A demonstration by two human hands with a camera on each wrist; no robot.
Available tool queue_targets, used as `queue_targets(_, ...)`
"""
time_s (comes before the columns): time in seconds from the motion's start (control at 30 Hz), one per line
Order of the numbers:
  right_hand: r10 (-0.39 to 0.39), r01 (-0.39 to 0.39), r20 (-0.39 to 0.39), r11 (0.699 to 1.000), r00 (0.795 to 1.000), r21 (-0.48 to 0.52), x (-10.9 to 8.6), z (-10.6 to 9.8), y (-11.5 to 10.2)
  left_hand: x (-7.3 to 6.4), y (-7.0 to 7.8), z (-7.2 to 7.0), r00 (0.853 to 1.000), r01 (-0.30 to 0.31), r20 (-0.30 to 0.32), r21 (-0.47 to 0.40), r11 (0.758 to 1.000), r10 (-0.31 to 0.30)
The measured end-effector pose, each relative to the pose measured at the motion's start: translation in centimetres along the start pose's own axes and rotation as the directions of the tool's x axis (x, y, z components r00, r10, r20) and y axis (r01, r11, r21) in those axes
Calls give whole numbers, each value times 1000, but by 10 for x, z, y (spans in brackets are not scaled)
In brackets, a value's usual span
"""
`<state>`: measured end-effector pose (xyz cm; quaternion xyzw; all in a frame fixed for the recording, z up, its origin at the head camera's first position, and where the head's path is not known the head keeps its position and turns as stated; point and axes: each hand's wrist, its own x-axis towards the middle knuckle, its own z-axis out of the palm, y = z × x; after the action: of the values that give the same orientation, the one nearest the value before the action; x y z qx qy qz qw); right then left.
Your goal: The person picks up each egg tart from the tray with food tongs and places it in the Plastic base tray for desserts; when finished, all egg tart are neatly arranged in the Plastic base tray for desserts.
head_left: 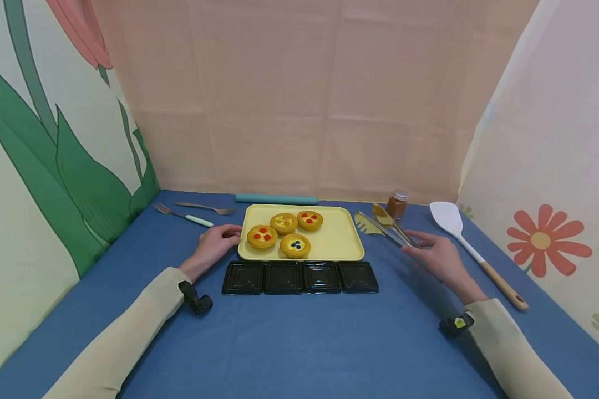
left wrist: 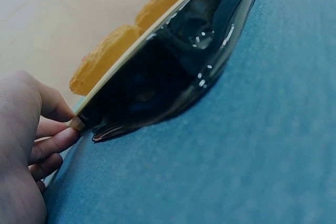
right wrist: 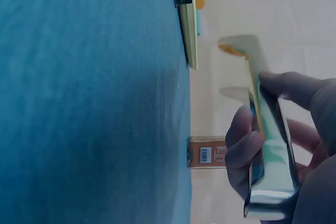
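My left hand (head_left: 213,245) pinches the left edge of a yellow tray (head_left: 336,235), thumb above and fingers below the rim in the left wrist view. Several egg tarts sit on the tray's left half: a tart with red dots (head_left: 262,237), a tart with blue dots (head_left: 295,245), and others behind them. In my right hand (head_left: 441,259) I hold metal tongs (right wrist: 270,156), raised over the table right of the tray, their tips apart with nothing between them. Black plastic boxes (head_left: 283,278) stand in a row along the tray's front edge.
A brown jar (head_left: 396,205) with a silver lid stands behind the tongs. A white spatula (head_left: 449,217) with a wooden handle lies at the right. Two forks, one with a pale handle (head_left: 198,220), lie at the left. Behind the tray is a teal roll (head_left: 277,198).
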<state>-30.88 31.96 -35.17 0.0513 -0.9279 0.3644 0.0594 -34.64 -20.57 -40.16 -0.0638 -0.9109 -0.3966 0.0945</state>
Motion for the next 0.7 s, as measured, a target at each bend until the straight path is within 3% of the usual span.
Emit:
queue_targets(0.37, -56, 59, 58, 997, 997, -53, -5, 2, -18, 0, -2, 0, 1000, 2, -3, -12, 1000, -2)
queue_targets(0.7, -104, 110, 136, 993, 985, -37, -10, 4, -37, 0, -2, 1, 1000, 23, 0, -29, 999, -23)
